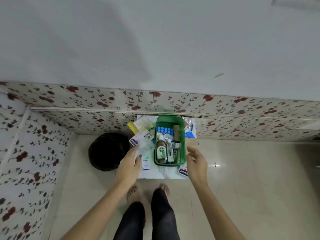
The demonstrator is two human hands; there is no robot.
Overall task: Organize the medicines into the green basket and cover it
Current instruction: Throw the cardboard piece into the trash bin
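Note:
A green basket (182,129) stands on a small white table (162,172) against the wall. Inside it lie a brown antiseptic bottle (161,150), a white tube (170,151), blue blister packs (164,130) and small bottles. My left hand (129,168) hovers left of the basket, fingers apart, over a white box (145,162) and a crinkled clear packet (144,144). My right hand (196,163) hangs open to the right of the basket, above a plaster box (183,171). More boxes (143,134) and a yellow pack (132,127) lie at the back left.
A black round stool or bin (108,151) stands left of the table. Foil packs (187,123) and a tan card (191,142) lie right of the basket. Floral wall panels run behind and to the left. My bare feet (149,191) stand on the tiled floor.

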